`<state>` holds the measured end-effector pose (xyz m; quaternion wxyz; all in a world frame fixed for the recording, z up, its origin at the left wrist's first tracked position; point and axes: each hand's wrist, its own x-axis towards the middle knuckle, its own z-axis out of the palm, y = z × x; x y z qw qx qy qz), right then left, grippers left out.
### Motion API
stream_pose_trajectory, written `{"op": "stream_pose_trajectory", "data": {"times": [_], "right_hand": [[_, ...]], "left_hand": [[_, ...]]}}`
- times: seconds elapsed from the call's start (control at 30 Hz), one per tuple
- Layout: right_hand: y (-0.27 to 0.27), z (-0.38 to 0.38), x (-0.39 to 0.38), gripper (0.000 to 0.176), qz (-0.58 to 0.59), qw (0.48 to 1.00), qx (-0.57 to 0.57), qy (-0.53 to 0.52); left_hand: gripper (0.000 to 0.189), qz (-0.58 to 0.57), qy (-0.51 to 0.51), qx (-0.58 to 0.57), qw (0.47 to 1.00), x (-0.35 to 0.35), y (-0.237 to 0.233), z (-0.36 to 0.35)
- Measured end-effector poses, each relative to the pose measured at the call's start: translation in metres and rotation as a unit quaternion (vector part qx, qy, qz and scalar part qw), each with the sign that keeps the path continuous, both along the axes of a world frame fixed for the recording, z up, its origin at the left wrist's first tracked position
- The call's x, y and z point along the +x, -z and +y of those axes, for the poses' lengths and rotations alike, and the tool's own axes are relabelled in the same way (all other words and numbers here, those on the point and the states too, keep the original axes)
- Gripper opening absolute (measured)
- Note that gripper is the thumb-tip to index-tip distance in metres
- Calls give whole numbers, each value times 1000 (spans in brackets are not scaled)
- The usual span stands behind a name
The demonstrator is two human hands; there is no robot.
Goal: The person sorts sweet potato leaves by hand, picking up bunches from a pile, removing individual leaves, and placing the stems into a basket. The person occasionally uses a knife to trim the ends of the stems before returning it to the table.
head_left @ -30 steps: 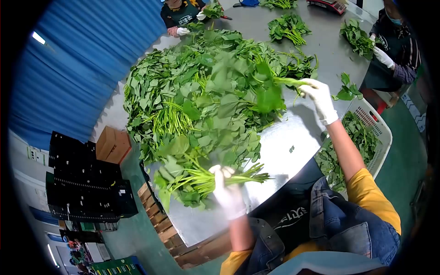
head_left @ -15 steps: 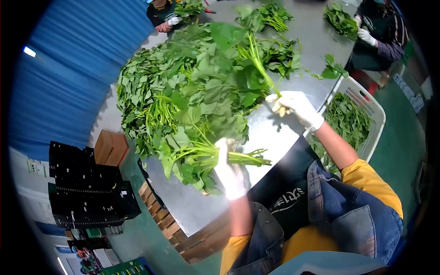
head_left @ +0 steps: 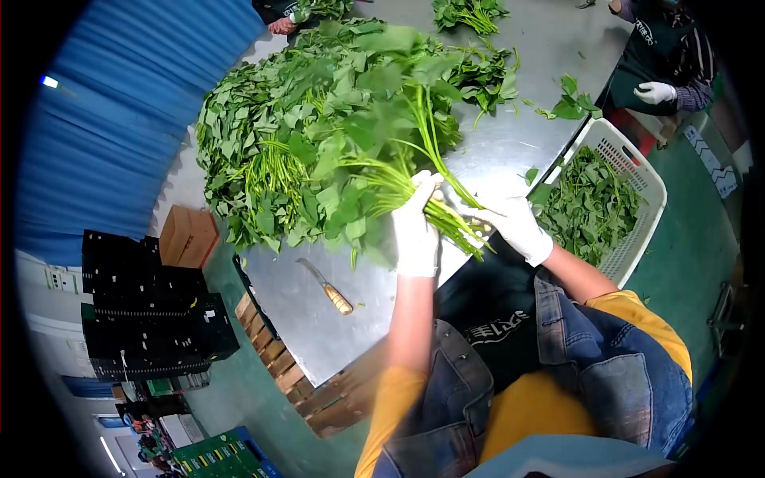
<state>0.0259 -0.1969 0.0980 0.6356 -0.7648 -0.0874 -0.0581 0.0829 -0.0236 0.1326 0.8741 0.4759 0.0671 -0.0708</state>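
In white gloves, both of my hands are close together over the metal table's [head_left: 303, 346] near edge. My left hand [head_left: 417, 227] is closed round a bunch of leafy green stems [head_left: 370, 175], its cut ends pointing down to the right. Just right of it, my right hand [head_left: 514, 223] pinches a few longer leafy stems [head_left: 430, 139], which lean up against the bunch. A curved knife [head_left: 337, 299] with a wooden handle lies on the metal to the left of my left forearm. Beyond my hands spreads a large heap of leafy greens [head_left: 263, 103].
A white plastic basket [head_left: 655, 199] holding greens stands by the table's right side. One co-worker [head_left: 661, 56] is at the far right, and another [head_left: 275, 16] at the far left. Stacked black crates [head_left: 151, 319] and a cardboard box [head_left: 187, 237] are on the left.
My left hand has risen with its bunch, turning it and uncovering the knife. My right hand has come lower, bringing its stems beside the bunch. The right co-worker's gloved hand has dropped lower.
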Motion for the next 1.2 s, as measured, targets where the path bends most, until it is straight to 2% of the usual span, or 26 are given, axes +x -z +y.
{"op": "stream_pose_trajectory", "data": {"times": [0.07, 0.13, 0.2, 0.27, 0.33, 0.37, 0.4, 0.47, 0.5, 0.53, 0.57, 0.6, 0.67, 0.7, 0.73, 0.77, 0.8, 0.83, 0.87, 0.93, 0.97, 1.0, 1.07, 1.13, 1.17, 1.2], "right_hand": [[-17, -1, -5, 22, -166, 969, -173, 54], [-33, -2, -10, 22, -130, 972, -190, 52], [-29, -7, -11, 23, -198, 932, -300, 48], [-30, -11, -12, 26, -199, 925, -321, 42], [-26, -9, -14, 30, -106, 973, -207, 4], [-27, -13, -14, 34, -89, 967, -234, -44], [-23, -14, -10, 34, -87, 968, -232, -43], [-15, -14, -1, 34, 1, 992, -30, -124], [-34, -13, 0, 37, 146, 977, 71, -140], [-53, -8, 4, 36, 137, 978, 101, -119], [-44, -1, 12, 35, 63, 992, 61, -95], [-41, 6, 18, 33, -10, 997, 20, -68], [-50, 12, 15, 30, -15, 998, 45, -39], [-55, 16, 14, 27, -22, 997, 69, -15], [-43, 17, 17, 27, -25, 997, 71, -17], [-19, 18, 20, 25, 27, 990, 138, 4], [-27, 22, 19, 23, 82, 976, 203, 24], [-36, 11, 7, 23, 160, 956, 244, 28], [-35, -2, 4, 22, 183, 960, 212, 17], [1, -23, -4, 25, -54, 978, 197, 34], [11, -46, -8, 30, 16, 938, 340, 68], [20, -72, -11, 34, 89, 871, 474, 97], [42, -131, -14, 60, 5, 770, 631, 90], [32, -158, -17, 83, -1, 653, 757, 15], [27, -155, -14, 88, -2, 675, 737, -36], [-10, -124, -10, 85, 45, 692, 715, 95]], "left_hand": [[18, 26, 3, -43, 999, 3, 7, -5], [20, -120, 9, -125, 985, 15, 41, -8], [22, -60, 12, -63, 996, 7, 20, -7], [24, -9, 15, -1, 1000, 3, 1, -9], [27, -75, 0, 76, 994, -2, -4, -9], [27, -111, -10, 104, 988, 9, 26, -2], [27, -109, -8, 106, 988, 4, 19, -4], [27, -30, 4, 1, 1000, -7, 6, -8], [27, -28, 6, 2, 1000, -10, 10, -9], [27, -6, 0, 66, 998, -11, 14, -12], [27, 13, -5, 129, 992, -11, 16, -15], [27, 11, 0, 130, 991, -14, 4, -19], [26, -9, -9, 164, 986, -30, -27, -25], [25, 4, -6, -4, 1000, -40, -44, -25], [25, 1, -8, -2, 1000, -35, -29, -22], [25, -2, -38, 46, 998, -27, -1, -19], [25, -4, -69, 93, 993, -25, 2, -20], [25, -21, -56, 76, 995, -27, 5, -16], [25, -20, -56, 77, 995, -26, 5, -11], [24, 22, -75, -55, 995, -20, 5, 0], [23, 84, -132, -128, 979, -19, -16, 3], [23, -27, -137, 98, 985, -27, -31, 5], [26, 60, -127, -152, 978, 2, 2, 43], [30, 36, -112, -50, 992, -9, -19, 32], [33, 23, -114, -54, 992, -3, 9, 28], [34, 3, -93, 8, 996, -10, 5, 18]]}}
